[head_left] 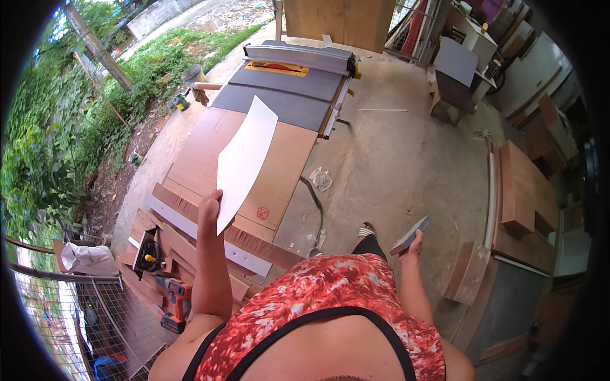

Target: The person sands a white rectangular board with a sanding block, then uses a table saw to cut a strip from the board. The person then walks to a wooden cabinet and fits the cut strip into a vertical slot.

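Observation:
My left hand (pixel 211 204) is closed around the near left edge of a long white panel (pixel 248 159). The panel tilts up over a brown sheet-covered worktop (pixel 283 184); whether it touches the top, I cannot tell. Beyond it stands a table saw (pixel 279 101) with dark grey wings, a yellow throat plate around a red blade area, and a silver fence (pixel 298 56). Low on my right side, my right hand (pixel 415 244) grips a short flat grey piece (pixel 410 234) with a pale edge, its exact kind unclear.
To my left, a red cordless drill (pixel 175 303) and a dark circular saw (pixel 149 254) lie on wooden boards. A hose (pixel 314 193) hangs by the worktop's right side. Wooden panels (pixel 524 187) lean along the right, near a low dark table (pixel 454 92). A thin strip (pixel 382 110) lies on the concrete floor.

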Available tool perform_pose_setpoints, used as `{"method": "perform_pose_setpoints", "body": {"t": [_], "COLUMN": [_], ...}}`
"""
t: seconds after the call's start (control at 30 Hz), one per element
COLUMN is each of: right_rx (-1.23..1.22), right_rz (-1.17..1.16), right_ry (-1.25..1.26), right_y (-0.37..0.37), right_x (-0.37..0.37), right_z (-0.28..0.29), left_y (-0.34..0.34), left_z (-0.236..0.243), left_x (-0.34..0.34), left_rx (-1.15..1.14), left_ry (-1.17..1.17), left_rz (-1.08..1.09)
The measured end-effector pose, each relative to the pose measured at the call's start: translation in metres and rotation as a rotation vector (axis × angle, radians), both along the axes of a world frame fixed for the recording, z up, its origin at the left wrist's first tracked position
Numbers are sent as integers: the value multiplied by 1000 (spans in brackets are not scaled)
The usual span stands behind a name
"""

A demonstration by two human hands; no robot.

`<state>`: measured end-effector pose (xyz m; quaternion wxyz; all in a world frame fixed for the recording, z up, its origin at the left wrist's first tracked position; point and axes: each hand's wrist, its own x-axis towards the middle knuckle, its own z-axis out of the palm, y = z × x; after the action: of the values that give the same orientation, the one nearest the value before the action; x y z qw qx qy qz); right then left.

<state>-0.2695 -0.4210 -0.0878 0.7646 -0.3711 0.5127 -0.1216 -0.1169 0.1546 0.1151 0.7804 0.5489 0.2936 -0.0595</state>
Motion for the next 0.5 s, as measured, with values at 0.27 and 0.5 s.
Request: {"method": "perform_pose_setpoints", "body": {"t": [0.27, 0.5], "right_rx": [12, 10], "right_rz": [-20, -26], "right_ry": [22, 29], "right_y": [-5, 3], "right_x": [-1, 3], "right_z": [-11, -7], "left_y": [-6, -6], "left_z": [5, 9], "left_x": [3, 1], "left_rx": [49, 61], "left_ry": [-22, -13], "left_rz": [10, 2]}}
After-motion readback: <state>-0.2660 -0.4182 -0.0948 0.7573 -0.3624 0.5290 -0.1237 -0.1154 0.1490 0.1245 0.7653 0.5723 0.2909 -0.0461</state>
